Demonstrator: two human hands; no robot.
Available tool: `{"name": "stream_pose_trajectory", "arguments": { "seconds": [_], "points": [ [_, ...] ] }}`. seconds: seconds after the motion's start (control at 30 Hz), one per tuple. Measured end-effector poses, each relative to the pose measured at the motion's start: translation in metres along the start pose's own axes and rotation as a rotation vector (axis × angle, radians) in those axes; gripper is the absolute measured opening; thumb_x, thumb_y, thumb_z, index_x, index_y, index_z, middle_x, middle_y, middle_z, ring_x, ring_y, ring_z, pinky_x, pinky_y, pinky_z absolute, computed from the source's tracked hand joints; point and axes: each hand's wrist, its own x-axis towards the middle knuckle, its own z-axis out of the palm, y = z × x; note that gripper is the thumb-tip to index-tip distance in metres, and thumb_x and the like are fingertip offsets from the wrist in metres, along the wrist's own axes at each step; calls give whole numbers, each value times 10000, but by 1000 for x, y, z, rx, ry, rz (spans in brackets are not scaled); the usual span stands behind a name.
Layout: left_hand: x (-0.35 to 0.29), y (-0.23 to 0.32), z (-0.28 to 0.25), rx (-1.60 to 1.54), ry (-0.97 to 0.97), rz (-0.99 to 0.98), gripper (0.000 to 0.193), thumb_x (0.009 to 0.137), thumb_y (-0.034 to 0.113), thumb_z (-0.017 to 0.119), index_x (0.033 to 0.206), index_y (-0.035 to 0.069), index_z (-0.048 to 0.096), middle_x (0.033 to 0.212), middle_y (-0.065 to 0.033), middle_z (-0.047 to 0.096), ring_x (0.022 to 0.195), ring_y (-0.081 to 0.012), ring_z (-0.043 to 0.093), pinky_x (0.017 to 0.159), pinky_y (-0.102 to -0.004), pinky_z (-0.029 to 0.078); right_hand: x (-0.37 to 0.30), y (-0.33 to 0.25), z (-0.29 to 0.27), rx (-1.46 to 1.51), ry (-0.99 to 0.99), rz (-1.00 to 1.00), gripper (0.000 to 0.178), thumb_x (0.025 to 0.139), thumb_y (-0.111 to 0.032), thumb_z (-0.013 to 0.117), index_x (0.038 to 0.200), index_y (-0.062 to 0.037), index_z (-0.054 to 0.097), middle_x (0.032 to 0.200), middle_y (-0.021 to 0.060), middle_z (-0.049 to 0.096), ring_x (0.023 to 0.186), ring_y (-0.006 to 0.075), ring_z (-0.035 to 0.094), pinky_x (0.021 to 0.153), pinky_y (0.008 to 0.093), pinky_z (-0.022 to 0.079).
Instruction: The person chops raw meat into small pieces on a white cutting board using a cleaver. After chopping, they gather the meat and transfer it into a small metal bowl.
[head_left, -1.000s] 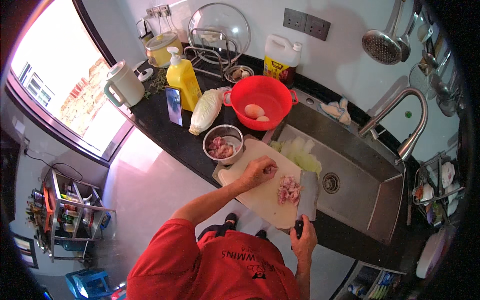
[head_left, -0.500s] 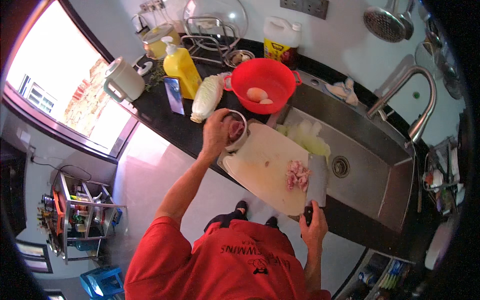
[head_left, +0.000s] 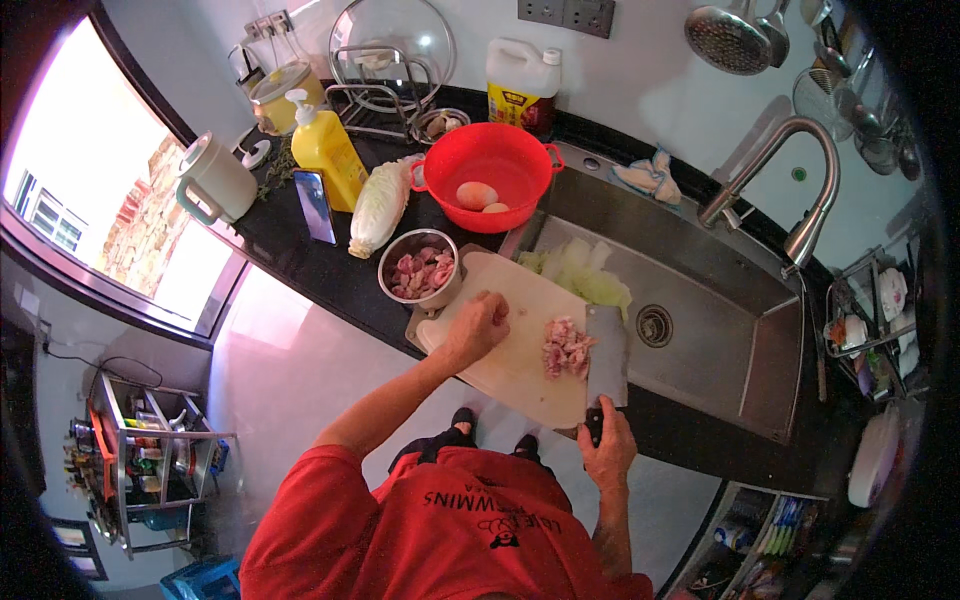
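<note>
My right hand [head_left: 608, 448] grips the dark handle of a cleaver [head_left: 606, 352], whose broad blade lies along the right edge of a pale cutting board [head_left: 500, 378]. A small heap of chopped raw meat [head_left: 567, 349] sits just left of the blade. Over the board's left part is my left hand [head_left: 480, 326], its fingers curled together; whatever may be in them is hidden. Beyond that hand, by the board's far left corner, a metal bowl [head_left: 441, 297] holds more pieces of raw meat [head_left: 416, 272].
A red colander [head_left: 510, 165] with two eggs [head_left: 478, 195] stands behind the board, beside a napa cabbage [head_left: 382, 205]. Leaves [head_left: 585, 270] lie in the sink [head_left: 715, 365] under a faucet [head_left: 820, 200]. A phone [head_left: 315, 208] leans against a yellow pump bottle [head_left: 330, 155].
My left hand has let go of the bowl and moved toward me, over the board. The bowl now stands by the board's corner. My right hand keeps the cleaver in much the same place.
</note>
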Motion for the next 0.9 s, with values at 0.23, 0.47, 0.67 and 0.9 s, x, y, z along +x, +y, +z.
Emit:
{"name": "stream_pose_trajectory", "arguments": {
  "seconds": [0.23, 0.47, 0.67, 0.9],
  "points": [
    [29, 17, 29, 312, -45, 14, 146, 719, 35, 588, 860, 10, 558, 915, -210, 567, 834, -369, 612, 683, -453, 510, -1, 3, 3, -3, 20, -27, 587, 764, -179, 682, 1296, -62, 464, 1019, 173, 585, 895, 355, 587, 749, 450, 474],
    [15, 26, 14, -25, 159, 68, 133, 710, -11, 584, 823, 19, 522, 890, -164, 559, 810, -345, 607, 677, -449, 483, 1, 1, -1, -30, -41, -25, 567, 776, -164, 657, 1295, -52, 457, 1082, 189, 577, 967, 367, 583, 817, 436, 471],
    [25, 17, -109, 172, 585, 225, 31, 751, 35, 598, 771, 59, 595, 791, -136, 622, 804, -322, 612, 639, -418, 488, 3, 3, -4, 32, -89, -61, 591, 786, -228, 687, 1295, -28, 462, 1083, 187, 578, 997, 362, 575, 817, 446, 473],
    [0, -30, -117, 228, 383, -77, 140, 763, 117, 634, 890, 93, 685, 856, -97, 638, 858, -308, 607, 719, -394, 483, 17, -28, -32, 39, 30, -9, 598, 725, -146, 714, 1248, 18, 475, 1131, 211, 516, 961, 382, 559, 778, 454, 479]
  ]
}}
